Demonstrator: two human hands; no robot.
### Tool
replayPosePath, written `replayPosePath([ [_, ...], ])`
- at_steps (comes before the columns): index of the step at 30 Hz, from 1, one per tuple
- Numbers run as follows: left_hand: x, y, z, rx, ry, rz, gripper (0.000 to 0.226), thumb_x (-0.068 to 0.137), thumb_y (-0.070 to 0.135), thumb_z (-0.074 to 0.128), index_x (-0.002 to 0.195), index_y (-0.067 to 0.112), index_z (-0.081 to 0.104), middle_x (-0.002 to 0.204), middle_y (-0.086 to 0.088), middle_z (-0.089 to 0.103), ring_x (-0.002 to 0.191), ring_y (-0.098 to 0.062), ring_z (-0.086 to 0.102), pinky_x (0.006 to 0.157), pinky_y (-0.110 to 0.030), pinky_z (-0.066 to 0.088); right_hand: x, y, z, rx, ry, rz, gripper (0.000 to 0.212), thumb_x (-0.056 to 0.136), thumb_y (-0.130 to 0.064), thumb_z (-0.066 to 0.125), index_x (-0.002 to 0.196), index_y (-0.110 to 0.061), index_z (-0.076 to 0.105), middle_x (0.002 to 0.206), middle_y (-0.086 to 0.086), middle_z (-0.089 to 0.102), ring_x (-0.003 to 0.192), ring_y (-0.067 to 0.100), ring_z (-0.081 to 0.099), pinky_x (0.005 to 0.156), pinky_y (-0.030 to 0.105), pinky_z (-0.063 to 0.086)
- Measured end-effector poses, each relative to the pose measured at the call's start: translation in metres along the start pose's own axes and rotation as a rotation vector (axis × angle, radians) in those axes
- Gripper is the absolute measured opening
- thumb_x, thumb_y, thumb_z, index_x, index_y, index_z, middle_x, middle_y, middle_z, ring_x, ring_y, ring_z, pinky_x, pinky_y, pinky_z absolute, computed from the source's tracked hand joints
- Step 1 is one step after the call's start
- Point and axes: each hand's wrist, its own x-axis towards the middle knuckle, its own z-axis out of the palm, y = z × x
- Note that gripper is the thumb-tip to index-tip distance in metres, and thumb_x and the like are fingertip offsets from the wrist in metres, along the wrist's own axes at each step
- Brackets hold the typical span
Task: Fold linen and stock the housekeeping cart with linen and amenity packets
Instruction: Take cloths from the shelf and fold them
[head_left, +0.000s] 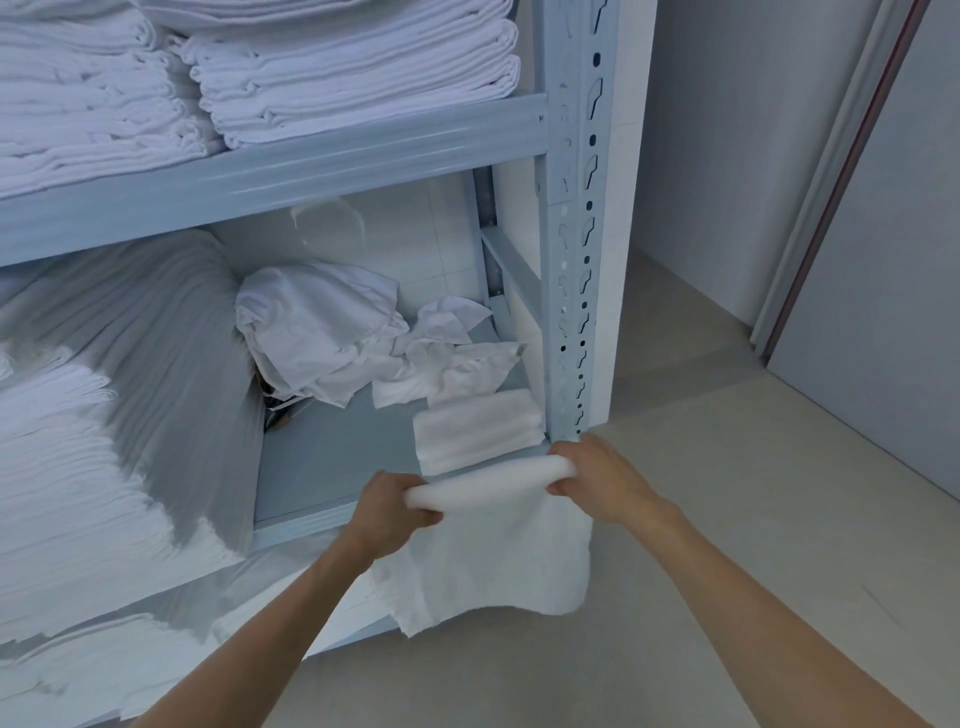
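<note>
Gripped at lower centre of the frame — white towel (493, 551), top edge rolled, pinched between left hand (389, 512) and right hand (602, 478) — before grey shelf (332, 441).

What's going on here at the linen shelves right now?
A person is folding a small white towel in front of a grey metal shelf rack. The left hand and right hand each grip one end of its rolled top edge, and the rest hangs down. One folded towel already lies on the shelf just behind, near crumpled white linen. Stacks of folded linen fill the shelf above.
</note>
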Motion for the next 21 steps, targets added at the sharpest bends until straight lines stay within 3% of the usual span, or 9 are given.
replayPosePath([
  [3, 0.005, 0.001, -0.011, 0.218, 0.067, 0.005, 0.038, 0.079, 0.044, 0.079, 0.112, 0.028, 0.071, 0.114, -0.002, 0.047, 0.118, -0.029, 0.042, 0.088, -0.032, 0.033, 0.009, 0.000, -0.010, -0.123, 0.017, -0.036, 0.027, 0.085, -0.043, 0.071, 0.106, -0.027, 0.066, 0.111, -0.001, 0.039, 0.113, 0.023, 0.036, 0.088, 0.037, 0.042],
  [5, 0.007, 0.007, -0.028, 0.218, 0.080, 0.022, 0.034, 0.076, 0.048, 0.080, 0.102, 0.028, 0.072, 0.110, 0.005, 0.047, 0.115, -0.025, 0.045, 0.091, -0.035, 0.038, 0.014, -0.002, -0.023, -0.001, -0.044, -0.024, 0.019, 0.084, -0.043, 0.073, 0.086, -0.029, 0.059, 0.103, -0.006, 0.051, 0.109, 0.022, 0.046, 0.084, 0.034, 0.043],
  [7, 0.009, 0.014, -0.047, 0.096, 0.066, 0.013, 0.027, 0.072, 0.045, 0.084, 0.076, 0.025, 0.067, 0.082, 0.006, 0.059, 0.086, -0.019, 0.059, 0.070, -0.030, 0.042, 0.018, -0.003, -0.039, 0.178, -0.047, -0.008, 0.026, 0.083, -0.040, 0.076, 0.076, -0.032, 0.052, 0.085, -0.011, 0.058, 0.091, 0.020, 0.059, 0.066, 0.027, 0.042],
  [9, 0.006, 0.023, -0.067, -0.100, 0.064, -0.028, 0.031, 0.070, 0.039, 0.087, 0.066, 0.022, 0.062, 0.065, 0.006, 0.057, 0.065, -0.014, 0.054, 0.057, -0.028, 0.036, 0.020, -0.010, -0.056, 0.290, 0.041, -0.018, 0.024, 0.080, -0.040, 0.079, 0.079, -0.032, 0.056, 0.083, -0.009, 0.063, 0.082, 0.017, 0.062, 0.062, 0.027, 0.044],
  [13, -0.004, 0.043, -0.107, -0.485, 0.081, 0.032, 0.028, 0.076, 0.030, 0.085, 0.091, 0.010, 0.071, 0.089, -0.004, 0.074, 0.083, -0.022, 0.069, 0.076, -0.034, 0.052, 0.024, -0.032, -0.100, 0.835, 0.114, 0.006, 0.043, 0.067, -0.051, 0.085, 0.101, -0.028, 0.071, 0.101, -0.005, 0.075, 0.089, 0.013, 0.073, 0.070, 0.030, 0.059],
  [15, -0.009, 0.058, -0.127, -0.714, 0.079, 0.042, 0.040, 0.075, 0.029, 0.085, 0.105, 0.007, 0.070, 0.101, -0.009, 0.076, 0.095, -0.028, 0.073, 0.085, -0.039, 0.057, 0.025, -0.039, -0.121, 1.284, -0.046, 0.011, 0.069, 0.064, -0.066, 0.079, 0.114, -0.018, 0.073, 0.120, 0.008, 0.071, 0.104, 0.022, 0.071, 0.079, 0.036, 0.061],
  [17, -0.013, 0.070, -0.143, -0.911, 0.075, 0.035, 0.050, 0.071, 0.032, 0.085, 0.112, 0.007, 0.069, 0.106, -0.011, 0.076, 0.098, -0.029, 0.073, 0.079, -0.037, 0.060, 0.025, -0.042, -0.126, 1.591, -0.237, 0.039, 0.086, 0.070, -0.082, 0.057, 0.123, -0.017, 0.070, 0.128, 0.010, 0.067, 0.114, 0.028, 0.066, 0.082, 0.040, 0.059],
  [19, -0.013, 0.078, -0.152, -1.034, 0.069, 0.012, 0.054, 0.071, 0.031, 0.084, 0.115, 0.005, 0.069, 0.108, -0.013, 0.075, 0.099, -0.030, 0.073, 0.075, -0.036, 0.061, 0.025, -0.040, -0.114, 1.640, -0.288, 0.135, 0.085, 0.074, -0.087, 0.044, 0.124, -0.023, 0.070, 0.128, 0.008, 0.068, 0.113, 0.028, 0.067, 0.083, 0.041, 0.059],
  [21, -0.011, 0.079, -0.158, -1.076, 0.060, -0.066, 0.052, 0.073, 0.030, 0.084, 0.115, 0.003, 0.069, 0.107, -0.015, 0.075, 0.097, -0.031, 0.073, 0.074, -0.039, 0.062, 0.022, -0.043, -0.097, 1.601, -0.328, 0.193, 0.082, 0.072, -0.085, 0.048, 0.121, -0.023, 0.072, 0.127, 0.009, 0.068, 0.112, 0.028, 0.067, 0.079, 0.039, 0.060],
])
